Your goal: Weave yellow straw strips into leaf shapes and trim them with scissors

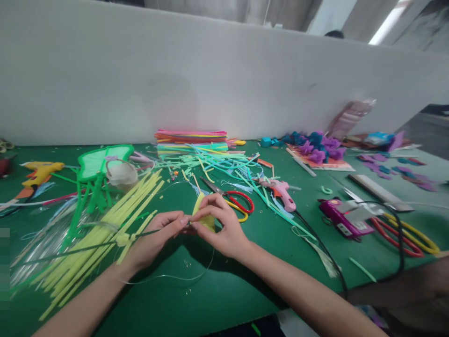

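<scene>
- Room, 1 o'clock: bright light strip [387, 23] beyond the pale partition [224, 70], which ran along the far side.
- Green tabletop [154, 304] filled the middle. Purple and teal fuzzy shapes [317, 157] lay at 2 o'clock.
- Yellow-green stems [105, 229] fanned out at 8 o'clock, green frame piece [91, 166] at 10, multicolour stem stack [191, 135] at 11 to 12.
- Left hand [150, 241]: closed, thumb and finger pinching the dark green stem [87, 247] near its end, just below centre. Stem trailed off to 8 o'clock.
- Right hand [226, 231]: also closed, pinching that same end from the 4 o'clock side.
- Yellow piece [197, 204] sat against the right fingers (couldn't tell if gripped; fingers hid most of it).
- Step in hand, my read: fine fingertip work at the stem's end. Next move seemed to call for a steady left pinch and small right-finger adjustments.
- Magenta tool [336, 217] at 3 to 4 o'clock, yellow glue gun [42, 174] at 9, pink glue gun [287, 199] near 3.
- Scissors [218, 191] lay just beyond the right hand.
- Small rings [188, 291] at 6 o'clock.
</scene>
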The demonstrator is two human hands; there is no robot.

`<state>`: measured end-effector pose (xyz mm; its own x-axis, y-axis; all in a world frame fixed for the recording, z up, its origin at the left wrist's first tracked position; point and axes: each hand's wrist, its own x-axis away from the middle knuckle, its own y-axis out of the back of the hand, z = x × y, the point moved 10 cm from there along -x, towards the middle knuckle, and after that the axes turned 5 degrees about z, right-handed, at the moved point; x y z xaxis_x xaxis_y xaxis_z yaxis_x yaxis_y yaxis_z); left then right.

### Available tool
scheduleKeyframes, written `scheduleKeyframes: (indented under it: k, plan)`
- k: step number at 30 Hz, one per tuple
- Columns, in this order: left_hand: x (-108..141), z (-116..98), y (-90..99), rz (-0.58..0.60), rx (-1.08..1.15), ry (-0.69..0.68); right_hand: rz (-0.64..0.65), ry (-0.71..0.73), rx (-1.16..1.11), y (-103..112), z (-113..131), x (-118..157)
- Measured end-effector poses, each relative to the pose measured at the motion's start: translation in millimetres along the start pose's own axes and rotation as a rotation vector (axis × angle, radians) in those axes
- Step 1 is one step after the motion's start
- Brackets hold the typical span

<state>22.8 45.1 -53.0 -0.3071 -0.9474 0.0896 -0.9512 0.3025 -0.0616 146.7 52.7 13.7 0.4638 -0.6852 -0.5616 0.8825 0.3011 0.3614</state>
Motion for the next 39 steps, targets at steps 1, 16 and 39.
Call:
scheduleKeyframes:
  k: [1, 16, 39]
  plan:
    - [-0.2, 0.8, -0.1, 0.003, -0.003, 0.004, -0.001, 0.002, 0.004, 0.1, 0.4, -0.2]
    - [4.0, -12.7, 13.3, -0.046, 0.118, -0.003, -0.053, -0.531, -0.694, -10.2, -61.4, 11.1]
    - [-6.3, 4.5, 50.0, -0.29, 0.066, 0.125, -0.258, -0.38, -0.618, 16.6, -54.6, 5.7]
